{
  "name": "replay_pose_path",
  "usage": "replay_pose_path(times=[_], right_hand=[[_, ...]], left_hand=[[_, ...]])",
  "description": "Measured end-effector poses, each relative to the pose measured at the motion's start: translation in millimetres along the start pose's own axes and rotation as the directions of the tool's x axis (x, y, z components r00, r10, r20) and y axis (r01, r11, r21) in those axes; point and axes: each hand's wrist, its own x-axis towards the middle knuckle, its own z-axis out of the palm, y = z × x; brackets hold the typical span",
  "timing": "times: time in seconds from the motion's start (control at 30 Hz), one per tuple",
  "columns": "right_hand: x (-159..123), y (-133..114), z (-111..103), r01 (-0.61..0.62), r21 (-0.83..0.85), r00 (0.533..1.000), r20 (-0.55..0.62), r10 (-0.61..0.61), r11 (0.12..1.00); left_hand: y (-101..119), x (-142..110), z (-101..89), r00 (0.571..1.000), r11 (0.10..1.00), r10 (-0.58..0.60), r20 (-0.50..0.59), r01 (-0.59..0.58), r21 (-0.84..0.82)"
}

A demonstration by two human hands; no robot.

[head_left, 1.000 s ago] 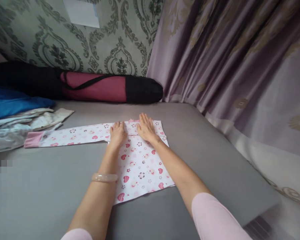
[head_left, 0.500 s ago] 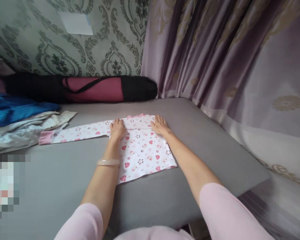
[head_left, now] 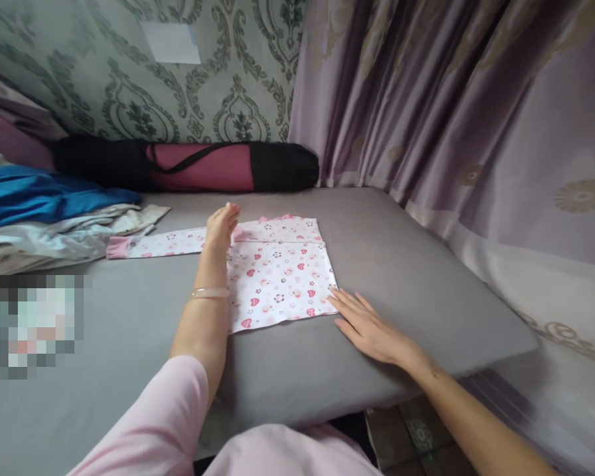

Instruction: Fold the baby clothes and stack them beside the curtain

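Note:
A child's long-sleeved top, white with pink hearts and flowers, lies flat on the grey bed surface. One sleeve stretches left to a pink cuff; another strip is folded across the upper body, its pink end beside my left hand. My left hand stands on edge at the top's upper left, over the outstretched sleeve, fingers extended and close together. My right hand is open and flat, its fingertips touching the lower right corner of the top.
To the left lies a heap of clothes, with a blue garment over pale ones. A long black and maroon bag lies along the wall. Purple curtains hang at the right. A pixelated patch covers the left side.
My right hand has slid from the top's upper right corner down to its lower right corner. My left hand has turned from flat onto its edge, exposing the pink strip end.

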Motion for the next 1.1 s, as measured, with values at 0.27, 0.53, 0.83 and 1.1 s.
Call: replay_pose_path(times=[0.27, 0.53, 0.83, 1.1], right_hand=[[49.8, -75.9, -1.7, 0.258, -0.007, 0.963, -0.073, -0.258, 0.966], [131.8, -151.2, 45.2, 0.475, -0.035, 0.88, 0.003, -0.475, 0.879], [124.6, -152.7, 42.4, 0.481, -0.062, 0.877, 0.054, -0.478, 0.875], [116.2, -169.8, 43.5, 0.469, -0.027, 0.881, 0.08, -0.466, 0.883]], left_hand=[[32.9, -10.2, -38.9, 0.93, 0.866, 0.362, -0.066, -0.362, -0.346], [66.1, -25.6, -49.1, 0.87, 0.884, 0.458, -0.185, -0.467, -0.007], [96.0, -29.4, -75.3, 0.66, 0.734, 0.642, -0.39, -0.676, 0.065], [110.4, -7.8, -135.8, 0.815, 0.848, 0.525, -0.247, -0.474, 0.237]])
